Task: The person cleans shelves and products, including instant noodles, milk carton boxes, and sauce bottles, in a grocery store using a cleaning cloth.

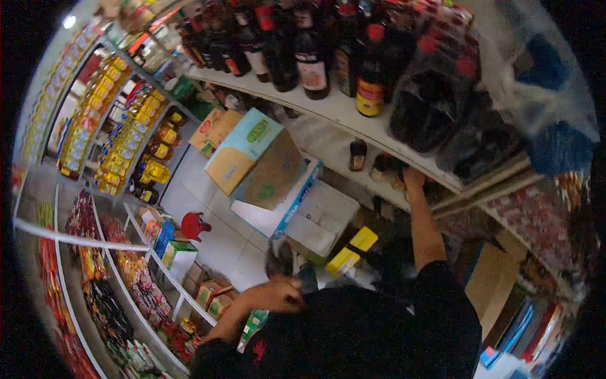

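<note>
My right hand (pixel 413 180) reaches under the upper shelf board, right beside a small dark jar (pixel 398 181) on the lower shelf. Its fingers are lost in the shadow there, so I cannot tell what they grip. A second jar (pixel 380 168) and a small dark bottle (pixel 357 155) stand farther left along that shelf. Bent in front of my chest, my left hand (pixel 281 295) has its fingers curled closed, their inside hidden. Below and ahead of it lies a white carton (pixel 322 221) with a blue edge.
Dark sauce bottles (pixel 311 66) line the upper shelf (pixel 278 95). Open cardboard boxes (pixel 252 164) stack on the tiled floor (pixel 218 218), near a red stool (pixel 196 226). Yellow oil bottles (pixel 154 170) fill the left rack. Packaged snacks (pixel 104 297) fill divided bins at lower left.
</note>
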`<state>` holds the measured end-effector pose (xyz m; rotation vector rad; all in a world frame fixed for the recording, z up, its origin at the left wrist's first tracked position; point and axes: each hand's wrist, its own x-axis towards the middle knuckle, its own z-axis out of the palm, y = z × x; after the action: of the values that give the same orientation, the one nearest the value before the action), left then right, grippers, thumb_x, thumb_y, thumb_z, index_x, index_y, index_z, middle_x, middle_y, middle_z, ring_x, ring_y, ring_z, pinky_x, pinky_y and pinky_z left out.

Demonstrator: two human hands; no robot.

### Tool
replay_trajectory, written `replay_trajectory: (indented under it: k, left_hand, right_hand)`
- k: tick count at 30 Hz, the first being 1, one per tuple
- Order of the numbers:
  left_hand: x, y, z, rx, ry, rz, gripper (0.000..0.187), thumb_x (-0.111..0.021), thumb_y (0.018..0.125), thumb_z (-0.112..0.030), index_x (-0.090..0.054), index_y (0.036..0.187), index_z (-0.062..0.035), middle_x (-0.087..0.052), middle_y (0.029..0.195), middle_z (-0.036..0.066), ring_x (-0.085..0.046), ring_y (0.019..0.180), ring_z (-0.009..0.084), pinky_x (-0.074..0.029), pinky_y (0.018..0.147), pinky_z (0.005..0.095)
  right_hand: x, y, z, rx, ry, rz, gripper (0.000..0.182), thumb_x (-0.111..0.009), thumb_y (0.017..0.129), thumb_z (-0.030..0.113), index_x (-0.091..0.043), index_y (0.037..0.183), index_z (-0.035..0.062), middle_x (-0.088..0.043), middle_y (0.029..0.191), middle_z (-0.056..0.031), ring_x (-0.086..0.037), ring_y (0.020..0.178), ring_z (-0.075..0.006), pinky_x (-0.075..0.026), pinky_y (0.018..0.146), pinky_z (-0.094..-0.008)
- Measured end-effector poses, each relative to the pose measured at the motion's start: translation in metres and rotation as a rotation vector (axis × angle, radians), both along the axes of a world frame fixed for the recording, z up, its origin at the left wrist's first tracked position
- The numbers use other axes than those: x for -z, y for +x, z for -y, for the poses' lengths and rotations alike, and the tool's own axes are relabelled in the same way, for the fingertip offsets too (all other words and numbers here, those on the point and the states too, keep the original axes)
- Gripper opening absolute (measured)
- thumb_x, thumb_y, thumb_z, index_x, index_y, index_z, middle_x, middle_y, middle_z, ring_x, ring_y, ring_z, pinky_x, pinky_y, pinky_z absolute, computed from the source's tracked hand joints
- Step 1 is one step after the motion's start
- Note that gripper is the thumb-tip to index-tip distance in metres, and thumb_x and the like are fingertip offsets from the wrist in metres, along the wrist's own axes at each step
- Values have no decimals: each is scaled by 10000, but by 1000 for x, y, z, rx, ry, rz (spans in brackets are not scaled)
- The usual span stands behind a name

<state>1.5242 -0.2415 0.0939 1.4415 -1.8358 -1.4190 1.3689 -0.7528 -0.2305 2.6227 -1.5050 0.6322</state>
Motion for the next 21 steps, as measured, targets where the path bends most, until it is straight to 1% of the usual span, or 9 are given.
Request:
replay_trajectory:
  k: [1,4,10,12,13,15,16,18,21]
  left_hand:
    - [-25,-10,14,216,273,35,319,-621,680,-165,-560,945,3,-530,963,188,-495,922,329,-391,805,390]
    - [-33,-24,18,195,53,-52,264,-608,705,-238,-577,828,-6,-539,773,164,-530,790,312,-413,688,401]
    - [4,-42,7,303,-12,-119,243,-600,704,-224,-547,794,-4,-539,771,174,-518,793,352,-409,692,417]
    - [-3,-28,11,412,-13,-57,231,-592,710,-216,-543,786,-4,-538,777,178,-516,791,357,-409,691,417]
    - [-6,-21,11,525,-4,0,219,-584,716,-208,-538,779,-3,-538,782,182,-514,788,363,-410,690,418]
    - [-20,-16,6,483,-15,22,217,-581,719,-208,-528,764,-2,-537,782,184,-512,785,369,-411,687,416]
    - [-27,-17,5,446,-20,45,218,-578,722,-209,-518,750,-1,-536,781,186,-509,782,375,-413,685,414]
    - [-36,-27,14,408,-67,93,227,-575,727,-219,-523,765,-1,-535,781,181,-515,780,361,-414,687,409]
    - [-12,-31,23,234,-59,-4,246,-563,740,-207,-515,860,2,-521,848,172,-507,833,329,-408,723,393]
  right_hand:
    - [4,5,-2,-14,34,-47,360,-572,756,273,-547,1036,48,-555,1019,-139,-534,888,-311,-424,744,-429]
    - [-37,28,-17,101,385,-84,411,-577,755,277,-524,1071,19,-542,1059,-156,-531,904,-324,-421,777,-429]
    - [33,-4,5,-499,444,592,499,-496,819,271,-364,1227,16,-421,1218,-140,-460,1026,-294,-383,841,-430]
    - [-68,15,-58,347,1017,953,498,-450,842,254,-298,1265,39,-357,1262,-147,-417,1073,-280,-360,865,-431]
    - [-45,11,-51,341,1014,948,498,-450,842,254,-298,1265,39,-357,1262,-147,-417,1073,-280,-360,865,-431]
    - [36,-1,-21,-192,-4,199,385,-542,784,103,-455,1150,24,-452,1169,-159,-529,876,-240,-484,685,-330]
    - [-2,-13,-37,-198,-13,199,385,-542,784,103,-455,1150,24,-452,1169,-159,-529,876,-240,-484,685,-330]
    - [-103,0,-80,-22,580,-135,361,-530,809,175,-470,1102,-27,-464,1113,-209,-498,960,-317,-444,758,-383]
    - [-71,-11,-96,-25,332,-52,278,-556,785,127,-517,994,-52,-498,1038,-214,-527,913,-311,-470,698,-356]
